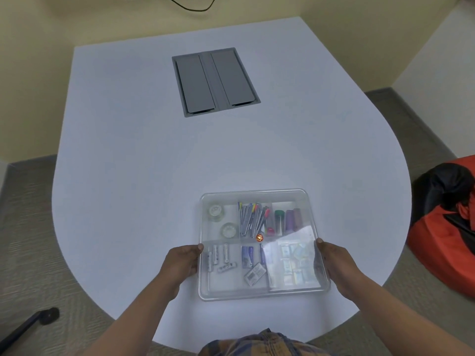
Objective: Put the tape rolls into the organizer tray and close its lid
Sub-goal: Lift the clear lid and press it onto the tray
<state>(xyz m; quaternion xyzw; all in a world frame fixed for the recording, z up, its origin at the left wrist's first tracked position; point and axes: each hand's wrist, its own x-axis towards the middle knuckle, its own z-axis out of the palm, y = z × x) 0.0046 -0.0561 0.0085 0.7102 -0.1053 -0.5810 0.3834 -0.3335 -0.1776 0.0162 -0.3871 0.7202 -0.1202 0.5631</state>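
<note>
i'm gripping the clear organizer tray (259, 291) w/ both hands at the near edge of the white table (128, 163). my left hand (181, 263) is clamped on the tray's left side, fingers curled under and thumb up at the rim. my right hand (334, 263) is doing the same on the right side, thumb tip resting on the top edge. both are closed on the tray, not spread.

the clear lid (290, 195) is sitting over the tray, so everything inside is showing through it a bit hazy, w/ glare across the front right part. can't tell if it's fully snapped down.

the 2 tape rolls (217, 211) are lying in the back left compartment, one behind the other, the nearer one (228, 230) just beside the divider. middle back compartment is holding a bunch of pens (253, 218). back right is holding a green tube and purple ones, prob markers (285, 219). front left has small white batteries (221, 255), front middle has blue and white packets, front right has small pale blocks i can't id under the glare.

farther back on the table a grey cable hatch (216, 80) is set flush into the top, well apart from the tray. an orange and black bag (447, 217) is lying on the floor to my right.
</note>
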